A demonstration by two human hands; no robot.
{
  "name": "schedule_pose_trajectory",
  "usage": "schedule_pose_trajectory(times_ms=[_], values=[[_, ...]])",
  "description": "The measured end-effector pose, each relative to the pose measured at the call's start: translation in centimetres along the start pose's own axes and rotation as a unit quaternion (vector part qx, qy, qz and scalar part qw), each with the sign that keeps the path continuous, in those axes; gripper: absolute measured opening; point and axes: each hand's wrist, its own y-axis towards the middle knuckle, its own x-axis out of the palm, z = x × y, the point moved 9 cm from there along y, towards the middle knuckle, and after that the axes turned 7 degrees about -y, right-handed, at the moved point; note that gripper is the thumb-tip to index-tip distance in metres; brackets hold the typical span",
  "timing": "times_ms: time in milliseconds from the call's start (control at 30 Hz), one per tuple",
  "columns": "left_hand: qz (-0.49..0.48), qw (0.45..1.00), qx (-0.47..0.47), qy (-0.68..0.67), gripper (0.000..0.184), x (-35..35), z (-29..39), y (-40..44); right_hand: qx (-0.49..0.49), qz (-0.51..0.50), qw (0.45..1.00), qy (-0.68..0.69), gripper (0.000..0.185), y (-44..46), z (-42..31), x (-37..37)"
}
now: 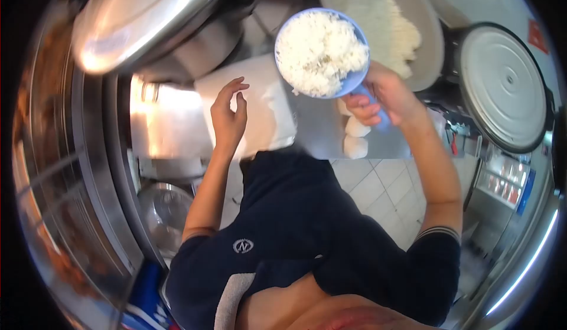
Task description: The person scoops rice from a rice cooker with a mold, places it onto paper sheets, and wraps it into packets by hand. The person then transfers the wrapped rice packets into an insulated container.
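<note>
My right hand (393, 97) is closed around the handle of a blue rice scoop (362, 88). A heap of white cooked rice (319, 52) fills the round scoop. My left hand (229, 114) is over a white sheet (266, 117) on the metal counter, its fingers apart and slightly bent, holding nothing. Beyond the scoop, a large pale tub (434, 46) contains more rice (378, 23). Below my right hand, small round white pieces (356, 138) lie in a row near the counter edge; their kind is unclear.
A big metal pot (195, 52) with a shiny lid (142, 17) stands at the upper left. On the right is a dark pot with a grey lid (503, 87). A clear bowl (165, 215) is lower left, and tiled floor (378, 188) shows below the counter.
</note>
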Motion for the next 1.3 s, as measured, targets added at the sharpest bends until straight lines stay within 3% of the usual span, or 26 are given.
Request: schedule_pose_trajectory(times_ms=[100, 167, 200, 267, 300, 333, 367, 400, 467, 500, 567, 600, 633, 800, 867, 900, 967, 1000, 1033, 1100, 1167, 1200, 1267, 1300], values=[[0.038, 0.996, -0.067, 0.052, 0.023, -4.6, -4.5, -4.7, -0.005, 0.002, 1.0, 0.011, 0.027, 4.5, 5.7, 1.7], [-0.016, 0.985, -0.083, 0.151, 0.023, -5.6, -6.2, -7.3, -0.054, 0.052, 0.997, 0.014, 0.033, 8.4, 8.7, 0.5], [-0.053, 0.976, -0.095, 0.188, 0.033, -5.8, -7.2, -8.4, -0.048, 0.045, 0.998, 0.011, 0.033, 10.6, 10.4, 0.3], [-0.072, 0.969, -0.094, 0.215, 0.039, -6.3, -7.7, -10.1, -0.168, 0.173, 0.952, -0.187, 0.039, 14.7, 10.7, -2.1], [-0.094, 0.962, -0.089, 0.24, 0.047, -6.1, -8.0, -10.9, -0.165, 0.169, 0.953, -0.192, 0.039, 17.0, 12.1, -2.2], [-0.089, 0.963, -0.093, 0.239, 0.047, -6.2, -8.8, -11.6, -0.226, 0.25, 0.787, -0.517, 0.043, 18.0, 11.5, -1.5], [-0.126, 0.953, -0.084, 0.262, 0.054, -5.5, -10.0, -12.4, -0.259, 0.296, 0.511, -0.764, 0.05, 18.4, 11.8, 0.5], [-0.169, 0.94, -0.073, 0.286, 0.062, -5.0, -10.4, -13.1, -0.258, 0.297, 0.513, -0.763, 0.05, 18.6, 12.9, 0.5], [-0.195, 0.933, -0.068, 0.294, 0.063, -5.1, -11.4, -13.6, -0.245, 0.288, 0.573, -0.727, 0.054, 19.7, 13.5, -0.8], [-0.214, 0.928, -0.074, 0.296, 0.065, -4.6, -11.8, -14.1, -0.247, 0.28, 0.567, -0.734, 0.054, 20.0, 12.6, -1.1], [-0.231, 0.927, -0.084, 0.284, 0.068, -4.7, -11.4, -15.5, -0.333, 0.316, 0.616, -0.64, 0.055, 16.8, 11.7, -1.0], [-0.228, 0.93, -0.072, 0.281, 0.072, -4.6, -11.4, -14.3, -0.413, 0.337, 0.616, -0.58, 0.053, 14.2, 10.2, -0.5], [-0.219, 0.933, -0.072, 0.277, 0.072, -4.6, -11.9, -13.5, -0.415, 0.332, 0.611, -0.587, 0.053, 13.3, 10.0, -1.0], [-0.229, 0.937, -0.033, 0.263, 0.088, -4.6, -11.8, -14.5, -0.356, 0.422, 0.6, -0.579, 0.045, 6.4, 16.0, -9.0], [-0.232, 0.935, -0.043, 0.266, 0.09, -4.4, -11.8, -14.4, -0.245, 0.525, 0.59, -0.563, 0.041, 5.0, 18.5, -13.0], [-0.24, 0.93, -0.049, 0.274, 0.092, -4.3, -12.0, -14.5, -0.239, 0.523, 0.594, -0.563, 0.041, 5.1, 18.7, -13.0], [-0.246, 0.927, -0.05, 0.278, 0.093, -4.2, -12.5, -14.7, -0.373, 0.583, 0.4, -0.6, 0.039, 3.5, 16.1, -8.5], [-0.247, 0.926, -0.045, 0.281, 0.093, -4.3, -12.6, -14.7, -0.382, 0.565, 0.46, -0.568, 0.035, 4.4, 15.7, -7.9], [-0.254, 0.922, -0.046, 0.288, 0.093, -4.2, -12.6, -14.8, -0.38, 0.569, 0.467, -0.561, 0.035, 5.3, 16.2, -7.4], [-0.247, 0.926, -0.044, 0.284, 0.092, -4.3, -12.4, -14.5, -0.307, 0.375, 0.719, -0.499, 0.026, 11.6, 18.7, -7.3], [-0.255, 0.922, -0.038, 0.288, 0.091, -4.2, -12.2, -14.4, -0.222, 0.305, 0.804, -0.459, 0.019, 15.4, 20.1, -5.3], [-0.252, 0.924, -0.036, 0.287, 0.09, -4.4, -12.0, -14.3, -0.225, 0.308, 0.807, -0.451, 0.019, 16.4, 20.2, -4.6], [-0.254, 0.923, -0.032, 0.286, 0.087, -4.5, -11.8, -14.1, -0.387, 0.308, 0.639, -0.589, 0.02, 16.3, 18.3, -0.6], [-0.252, 0.927, -0.03, 0.277, 0.085, -4.6, -11.7, -14.1, -0.389, 0.31, 0.642, -0.584, 0.02, 16.7, 18.4, -0.8]])
